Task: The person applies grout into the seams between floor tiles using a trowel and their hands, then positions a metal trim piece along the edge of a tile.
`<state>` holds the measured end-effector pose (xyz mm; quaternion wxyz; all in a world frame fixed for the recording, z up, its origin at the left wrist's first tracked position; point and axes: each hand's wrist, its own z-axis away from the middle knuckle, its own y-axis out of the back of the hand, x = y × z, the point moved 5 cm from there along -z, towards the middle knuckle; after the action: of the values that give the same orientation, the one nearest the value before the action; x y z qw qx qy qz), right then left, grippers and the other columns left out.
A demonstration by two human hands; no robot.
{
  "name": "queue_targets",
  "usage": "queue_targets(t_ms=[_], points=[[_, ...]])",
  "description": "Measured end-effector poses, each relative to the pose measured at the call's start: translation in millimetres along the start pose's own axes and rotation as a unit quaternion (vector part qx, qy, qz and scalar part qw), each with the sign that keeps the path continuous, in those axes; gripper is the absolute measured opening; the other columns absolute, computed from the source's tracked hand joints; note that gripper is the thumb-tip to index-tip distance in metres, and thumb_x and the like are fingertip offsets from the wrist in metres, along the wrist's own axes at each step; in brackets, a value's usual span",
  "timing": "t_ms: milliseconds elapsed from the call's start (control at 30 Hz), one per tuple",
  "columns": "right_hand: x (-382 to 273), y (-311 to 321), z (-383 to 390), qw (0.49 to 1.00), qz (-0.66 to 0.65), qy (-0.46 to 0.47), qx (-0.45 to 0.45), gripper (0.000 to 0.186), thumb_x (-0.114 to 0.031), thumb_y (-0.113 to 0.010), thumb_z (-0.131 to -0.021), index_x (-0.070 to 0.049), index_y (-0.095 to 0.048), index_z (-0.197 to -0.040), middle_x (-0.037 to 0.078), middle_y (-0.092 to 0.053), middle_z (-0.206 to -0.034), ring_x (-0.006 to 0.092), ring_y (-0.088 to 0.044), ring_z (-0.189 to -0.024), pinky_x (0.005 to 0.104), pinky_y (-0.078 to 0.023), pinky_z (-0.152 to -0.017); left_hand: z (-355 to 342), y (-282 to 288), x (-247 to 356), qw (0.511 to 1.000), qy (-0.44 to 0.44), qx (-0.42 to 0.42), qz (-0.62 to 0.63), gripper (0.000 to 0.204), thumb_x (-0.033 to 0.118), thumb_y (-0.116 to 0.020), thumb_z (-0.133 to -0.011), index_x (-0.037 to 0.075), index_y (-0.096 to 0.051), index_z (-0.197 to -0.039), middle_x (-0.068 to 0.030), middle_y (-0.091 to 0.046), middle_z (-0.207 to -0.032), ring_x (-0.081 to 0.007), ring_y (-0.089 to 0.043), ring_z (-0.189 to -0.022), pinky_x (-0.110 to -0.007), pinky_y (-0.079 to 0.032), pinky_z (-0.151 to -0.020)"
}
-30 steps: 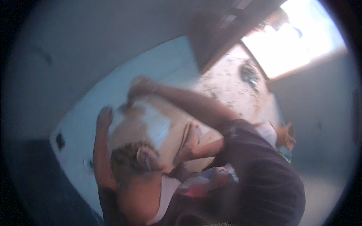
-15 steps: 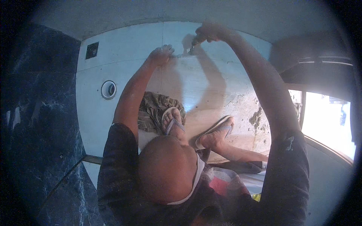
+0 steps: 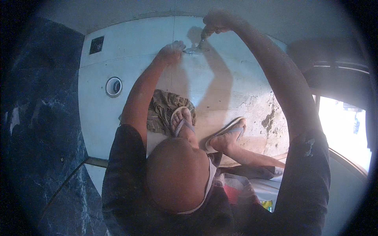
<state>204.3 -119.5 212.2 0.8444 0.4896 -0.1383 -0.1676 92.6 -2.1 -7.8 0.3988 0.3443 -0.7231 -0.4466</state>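
Note:
My right hand is closed around the handle of a trowel, whose thin metal blade lies on the pale tiled floor near the foot of the far wall. My left hand rests on that floor just left of the blade, fingers slightly bent and apart, holding nothing I can make out. Both arms cast shadows across the tiles. My feet in flip-flops are nearer, the left sandal on a crumpled olive-brown cloth, the right sandal on the stained floor.
A round pipe opening and a square dark opening sit in the floor at left. Dark marbled panelling runs along the left, a grey wall across the back. A bright opening is at right, beside dirt patches.
The view has swung round from a blurred, tilted one and steadied. Since half a second ago, both hands and the trowel sit slightly higher in the picture.

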Motion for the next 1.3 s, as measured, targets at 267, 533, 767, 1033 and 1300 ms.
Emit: queue_targets(t_ms=[267,533,767,1033,1300], points=[[-52.0,-23.6,53.0,0.996,-0.005,-0.056,0.065,0.017,-0.030,-0.059,-0.082,-0.017,-0.070,-0.086,0.013,-0.067,-0.077,0.0302,-0.066,-0.071,0.0436,-0.053,-0.066,14.8,2.3,-5.8,0.999,-0.005,-0.018,-0.033,0.042,0.005,-0.050,-0.077,0.004,-0.052,-0.119,-0.0161,-0.054,-0.121,-0.0335,-0.052,-0.115,-0.043,-0.046,-0.092],[-96.8,-37.5,124.3,0.943,-0.189,-0.220,0.162,0.036,-0.038,-0.047,-0.094,-0.008,-0.067,-0.093,0.020,-0.065,-0.081,0.0388,-0.063,-0.075,0.0453,-0.050,-0.065,3.8,4.1,5.4,0.996,0.007,-0.083,-0.011,0.046,0.007,-0.055,-0.075,0.002,-0.052,-0.121,-0.0168,-0.052,-0.126,-0.0333,-0.050,-0.118,-0.043,-0.046,-0.095],[-130.6,-60.9,142.0,0.889,-0.276,-0.272,0.245,0.034,-0.032,-0.052,-0.091,0.000,-0.063,-0.090,0.024,-0.062,-0.077,0.0424,-0.061,-0.077,0.0482,-0.049,-0.066,11.4,-1.6,2.1,0.999,-0.015,-0.004,-0.033,0.032,0.006,-0.056,-0.072,0.006,-0.055,-0.104,-0.0118,-0.056,-0.107,-0.0276,-0.056,-0.104,-0.037,-0.051,-0.083],[-155.9,-99.7,157.9,0.854,-0.316,-0.336,0.241,0.026,-0.021,-0.055,-0.088,0.000,-0.059,-0.103,0.025,-0.063,-0.080,0.0438,-0.061,-0.077,0.0482,-0.049,-0.068,12.5,1.7,3.7,0.999,-0.011,-0.002,-0.032,0.039,0.009,-0.057,-0.075,0.003,-0.053,-0.113,-0.0166,-0.054,-0.116,-0.0326,-0.053,-0.110,-0.041,-0.046,-0.092],[-159.6,-127.6,171.3,0.834,-0.310,-0.332,0.314,0.029,-0.021,-0.053,-0.089,-0.001,-0.057,-0.110,0.026,-0.062,-0.081,0.0437,-0.061,-0.076,0.0499,-0.049,-0.065,-6.7,12.2,18.5,0.996,0.051,-0.071,0.024,0.045,0.017,-0.059,-0.079,0.002,-0.051,-0.120,-0.0185,-0.051,-0.126,-0.0355,-0.048,-0.119,-0.044,-0.042,-0.099]])
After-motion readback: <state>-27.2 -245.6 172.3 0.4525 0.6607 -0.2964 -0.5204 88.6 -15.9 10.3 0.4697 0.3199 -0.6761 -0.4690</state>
